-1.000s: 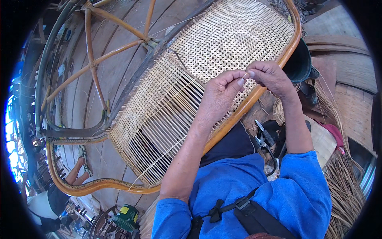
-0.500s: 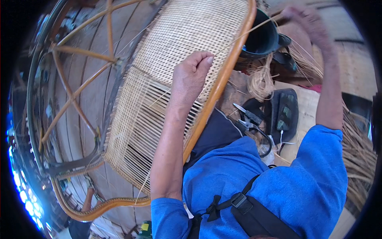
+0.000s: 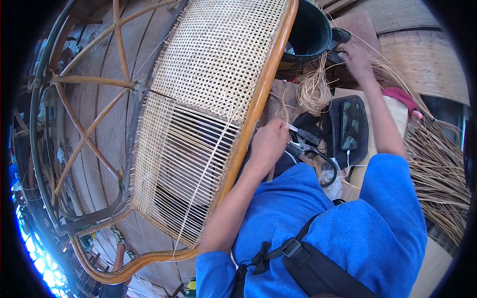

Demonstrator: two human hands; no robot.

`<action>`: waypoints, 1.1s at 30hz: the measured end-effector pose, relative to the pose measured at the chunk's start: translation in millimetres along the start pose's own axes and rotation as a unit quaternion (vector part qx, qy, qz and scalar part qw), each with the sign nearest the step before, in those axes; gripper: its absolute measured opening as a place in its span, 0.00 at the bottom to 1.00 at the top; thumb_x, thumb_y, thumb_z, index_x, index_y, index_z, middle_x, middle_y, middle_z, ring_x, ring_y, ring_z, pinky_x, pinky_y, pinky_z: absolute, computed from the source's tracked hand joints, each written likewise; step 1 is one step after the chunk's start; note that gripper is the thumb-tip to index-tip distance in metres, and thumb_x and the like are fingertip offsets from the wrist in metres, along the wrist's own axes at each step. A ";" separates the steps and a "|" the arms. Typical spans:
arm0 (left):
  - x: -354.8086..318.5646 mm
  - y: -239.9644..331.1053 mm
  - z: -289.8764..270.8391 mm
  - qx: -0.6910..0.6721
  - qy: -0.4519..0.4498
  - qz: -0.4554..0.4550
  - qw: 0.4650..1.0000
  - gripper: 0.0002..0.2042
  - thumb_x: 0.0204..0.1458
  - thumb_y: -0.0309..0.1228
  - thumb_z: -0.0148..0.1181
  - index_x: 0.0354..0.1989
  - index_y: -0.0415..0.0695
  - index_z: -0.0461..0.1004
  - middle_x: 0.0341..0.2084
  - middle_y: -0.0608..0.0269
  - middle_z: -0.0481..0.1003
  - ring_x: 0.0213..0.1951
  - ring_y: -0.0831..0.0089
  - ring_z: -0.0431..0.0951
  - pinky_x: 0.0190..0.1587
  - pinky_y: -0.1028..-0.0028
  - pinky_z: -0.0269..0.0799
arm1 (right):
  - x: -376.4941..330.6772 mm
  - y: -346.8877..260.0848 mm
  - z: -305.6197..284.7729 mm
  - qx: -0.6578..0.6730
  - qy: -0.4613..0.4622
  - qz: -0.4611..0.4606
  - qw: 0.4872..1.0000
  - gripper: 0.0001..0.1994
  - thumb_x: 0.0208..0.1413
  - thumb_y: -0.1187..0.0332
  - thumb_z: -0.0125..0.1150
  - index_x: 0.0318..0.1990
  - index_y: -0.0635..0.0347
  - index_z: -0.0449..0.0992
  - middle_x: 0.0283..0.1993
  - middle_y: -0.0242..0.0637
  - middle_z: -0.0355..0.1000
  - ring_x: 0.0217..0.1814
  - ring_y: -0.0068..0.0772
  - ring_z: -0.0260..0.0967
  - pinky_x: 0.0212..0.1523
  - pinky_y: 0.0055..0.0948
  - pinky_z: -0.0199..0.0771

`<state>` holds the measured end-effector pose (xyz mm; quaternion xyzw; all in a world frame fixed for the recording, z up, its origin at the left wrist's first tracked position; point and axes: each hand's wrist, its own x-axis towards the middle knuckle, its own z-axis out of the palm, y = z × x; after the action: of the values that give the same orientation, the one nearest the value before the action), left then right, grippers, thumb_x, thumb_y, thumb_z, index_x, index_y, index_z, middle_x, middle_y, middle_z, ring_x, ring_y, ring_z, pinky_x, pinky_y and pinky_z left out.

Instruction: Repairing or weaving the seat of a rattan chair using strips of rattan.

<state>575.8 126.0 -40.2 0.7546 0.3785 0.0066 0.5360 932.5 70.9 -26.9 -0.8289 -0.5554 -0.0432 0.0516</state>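
Left hand (image 3: 270, 142) curls closed, seemingly on a cane strand (image 3: 285, 107), right of the part-woven cane panel (image 3: 206, 87); right hand (image 3: 356, 60), blurred near the dark bucket (image 3: 318, 27), has an unreadable grip. Strand handling seems underway; pinching its tip is called for.

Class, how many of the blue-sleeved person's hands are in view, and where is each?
2: the left hand beside the glossy wooden rail, the right hand near the dark bucket. Neither is hidden.
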 end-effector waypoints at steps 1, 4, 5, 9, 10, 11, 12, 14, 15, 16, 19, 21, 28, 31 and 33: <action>10.6 -0.3 11.6 -0.002 0.000 0.001 1.000 0.09 0.52 0.33 0.50 0.36 0.42 0.72 0.24 0.45 0.75 0.31 0.48 0.75 0.37 0.55 0.69 | -12.6 -12.1 10.7 0.137 -0.033 0.073 0.987 0.10 0.52 0.64 0.57 0.40 0.58 0.75 0.39 0.42 0.72 0.43 0.43 0.69 0.44 0.33 0.68; 23.3 -7.9 21.1 -0.080 0.058 0.018 0.995 0.12 0.50 0.31 0.52 0.41 0.38 0.69 0.32 0.44 0.74 0.34 0.47 0.74 0.40 0.55 0.69 | -44.6 -69.1 18.3 0.224 -0.239 0.058 0.943 0.11 0.50 0.63 0.57 0.34 0.61 0.76 0.30 0.48 0.72 0.33 0.45 0.71 0.37 0.34 0.70; 22.7 -9.1 20.6 -0.026 0.057 0.063 0.996 0.13 0.49 0.31 0.52 0.42 0.37 0.67 0.37 0.44 0.72 0.37 0.46 0.73 0.42 0.56 0.68 | -52.6 -81.3 21.5 0.217 -0.284 0.079 0.931 0.12 0.50 0.61 0.57 0.33 0.62 0.76 0.29 0.50 0.72 0.33 0.47 0.71 0.36 0.35 0.70; 10.9 -16.3 17.2 0.048 0.081 0.145 0.985 0.15 0.48 0.29 0.53 0.44 0.37 0.66 0.44 0.45 0.66 0.43 0.45 0.69 0.46 0.57 0.66 | -63.2 -104.0 24.8 0.154 -0.296 0.128 0.934 0.14 0.50 0.60 0.56 0.31 0.63 0.75 0.29 0.50 0.72 0.33 0.49 0.71 0.35 0.37 0.69; 8.3 -21.6 17.5 0.047 0.084 0.143 0.985 0.15 0.48 0.29 0.53 0.44 0.37 0.66 0.44 0.45 0.66 0.43 0.45 0.69 0.46 0.57 0.66 | -62.6 -107.3 24.3 0.133 -0.309 0.146 0.930 0.14 0.50 0.60 0.55 0.31 0.64 0.75 0.29 0.51 0.72 0.33 0.49 0.71 0.36 0.37 0.69; 6.0 -28.4 18.1 0.044 0.065 0.145 0.986 0.15 0.48 0.29 0.53 0.43 0.36 0.67 0.43 0.45 0.67 0.42 0.46 0.69 0.46 0.58 0.66 | -62.8 -106.4 25.5 0.132 -0.309 0.142 0.931 0.14 0.50 0.60 0.55 0.31 0.64 0.75 0.29 0.51 0.72 0.33 0.49 0.71 0.36 0.37 0.69; 3.2 -34.3 18.3 0.041 0.047 0.148 0.987 0.14 0.48 0.29 0.53 0.43 0.36 0.67 0.42 0.46 0.67 0.42 0.47 0.69 0.46 0.58 0.66 | -64.2 -102.1 27.8 0.158 -0.329 0.120 0.923 0.13 0.49 0.60 0.55 0.31 0.63 0.75 0.30 0.51 0.72 0.34 0.49 0.71 0.36 0.38 0.69; -7.5 -36.9 14.7 0.031 0.025 0.120 0.992 0.14 0.48 0.30 0.51 0.41 0.35 0.68 0.41 0.45 0.68 0.44 0.49 0.69 0.48 0.60 0.65 | -66.4 -103.8 23.6 0.183 -0.351 0.096 0.913 0.13 0.49 0.61 0.55 0.32 0.63 0.75 0.30 0.51 0.72 0.35 0.50 0.71 0.37 0.38 0.69; -11.6 -38.0 12.7 0.022 0.001 0.094 0.995 0.13 0.49 0.30 0.50 0.39 0.33 0.69 0.41 0.45 0.69 0.45 0.51 0.70 0.50 0.62 0.64 | -70.0 -105.1 18.6 0.202 -0.316 0.105 0.921 0.13 0.49 0.61 0.55 0.33 0.63 0.75 0.31 0.50 0.72 0.35 0.49 0.71 0.37 0.39 0.69; -14.6 -41.0 12.2 0.021 0.004 0.094 0.995 0.13 0.49 0.30 0.50 0.39 0.33 0.69 0.41 0.45 0.69 0.45 0.51 0.70 0.50 0.62 0.64 | -72.9 -108.1 12.7 0.221 -0.279 0.114 0.927 0.12 0.48 0.62 0.55 0.34 0.62 0.75 0.31 0.50 0.72 0.35 0.49 0.71 0.38 0.39 0.70; -21.6 -46.7 10.9 -0.005 0.022 0.123 0.992 0.12 0.48 0.29 0.52 0.39 0.36 0.70 0.40 0.48 0.69 0.42 0.51 0.70 0.47 0.60 0.65 | -82.2 -111.1 12.5 0.137 -0.157 0.059 0.976 0.10 0.47 0.64 0.55 0.31 0.62 0.76 0.28 0.45 0.71 0.32 0.48 0.69 0.37 0.40 0.69; -26.1 -44.5 7.4 -0.012 0.029 0.139 0.990 0.11 0.48 0.28 0.52 0.39 0.37 0.69 0.39 0.47 0.69 0.42 0.51 0.70 0.46 0.61 0.66 | -90.8 -122.1 3.5 0.105 -0.070 0.005 0.992 0.08 0.45 0.66 0.55 0.28 0.61 0.75 0.26 0.43 0.69 0.30 0.47 0.68 0.36 0.40 0.69; -82.8 -14.0 -62.2 -0.312 -0.011 0.148 0.939 0.13 0.57 0.33 0.47 0.41 0.36 0.72 0.43 0.58 0.73 0.47 0.70 0.71 0.52 0.72 0.63 | -141.0 -287.7 -98.8 0.441 -0.323 -0.342 0.764 0.09 0.51 0.64 0.53 0.24 0.58 0.67 0.21 0.41 0.66 0.28 0.44 0.68 0.29 0.41 0.68; -143.5 -26.5 -91.6 -0.393 -0.097 0.099 0.909 0.13 0.56 0.36 0.49 0.37 0.36 0.72 0.35 0.57 0.72 0.41 0.68 0.71 0.47 0.72 0.65 | -129.1 -312.6 -127.3 0.451 -0.377 -0.302 0.751 0.07 0.53 0.65 0.51 0.31 0.57 0.66 0.23 0.42 0.67 0.29 0.46 0.69 0.28 0.42 0.67; -184.3 -32.6 -103.6 -0.401 -0.077 0.089 0.908 0.15 0.56 0.38 0.49 0.36 0.36 0.73 0.34 0.57 0.73 0.41 0.68 0.71 0.47 0.72 0.65 | -113.3 -328.3 -138.4 0.442 -0.352 -0.340 0.752 0.07 0.54 0.65 0.51 0.31 0.58 0.67 0.24 0.41 0.68 0.29 0.46 0.69 0.27 0.40 0.68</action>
<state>383.0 107.2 50.2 0.5043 0.2328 0.1469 0.8185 583.8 72.6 108.0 -0.4263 -0.7368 0.4872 0.1951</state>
